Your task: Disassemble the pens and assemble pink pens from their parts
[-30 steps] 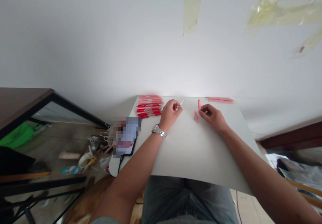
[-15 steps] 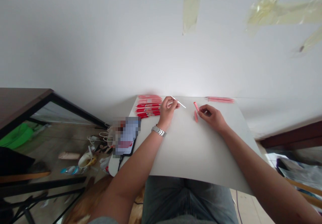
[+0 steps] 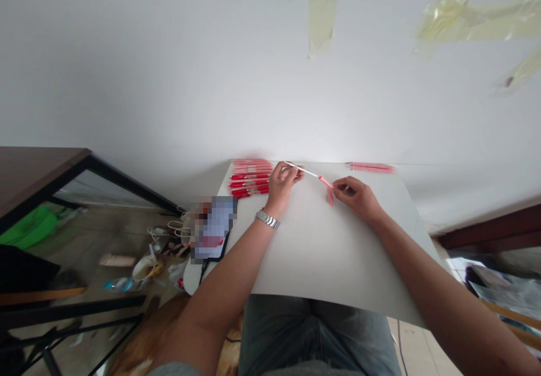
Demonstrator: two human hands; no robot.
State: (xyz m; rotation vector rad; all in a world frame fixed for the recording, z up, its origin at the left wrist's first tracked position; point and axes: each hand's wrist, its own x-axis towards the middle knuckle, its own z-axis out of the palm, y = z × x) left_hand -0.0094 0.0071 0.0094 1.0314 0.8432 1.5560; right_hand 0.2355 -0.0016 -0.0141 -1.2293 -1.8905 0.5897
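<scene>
My left hand [image 3: 282, 185], a metal watch on its wrist, pinches a thin white pen refill [image 3: 310, 173] that points right. Between the fingertips of my right hand [image 3: 358, 194] is a short pink pen barrel [image 3: 324, 181], tilted toward the refill. The refill's tip is at or very near the barrel's end; whether it is inside I cannot tell. Just below the barrel, another small pink pen part [image 3: 330, 197] lies on the white table [image 3: 321, 252]. A row of red and pink pens [image 3: 249, 177] lies beside my left hand, partly covered by it.
At the back right of the table lie several pink pen pieces [image 3: 372, 167]. A phone [image 3: 213, 232], blurred out, rests on the left edge with a cable. Behind the table rises a white wall [image 3: 211, 71]. A dark-framed table [image 3: 46, 167] stands to the left.
The refill in my left hand has come right to the pink barrel's end. My right hand has tipped the barrel flatter, toward the refill.
</scene>
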